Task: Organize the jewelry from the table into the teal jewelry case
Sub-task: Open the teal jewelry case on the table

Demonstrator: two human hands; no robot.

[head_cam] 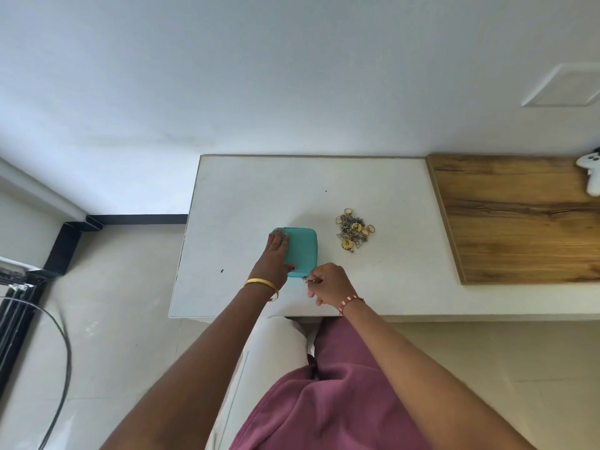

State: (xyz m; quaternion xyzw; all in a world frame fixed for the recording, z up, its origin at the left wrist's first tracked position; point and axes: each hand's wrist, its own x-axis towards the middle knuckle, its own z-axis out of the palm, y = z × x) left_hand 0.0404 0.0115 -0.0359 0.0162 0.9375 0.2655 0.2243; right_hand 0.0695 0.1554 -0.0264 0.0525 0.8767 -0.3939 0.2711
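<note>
We are pressing our flat left hand (275, 254) on the closed teal jewelry case (302, 250) while our right hand (326, 282) is pinching its zipper pull (306, 279), likely unzipping next, before the jewelry (354, 230) goes in.

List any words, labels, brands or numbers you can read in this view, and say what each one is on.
No readable text anywhere in the head view.
Teal jewelry case: plain lid, no logo or label showing.
Jewelry pile: pieces too small to show any marking.
White controller on the wooden board: no legible print.
Gold bangle and beaded bracelet: no lettering visible.
</note>
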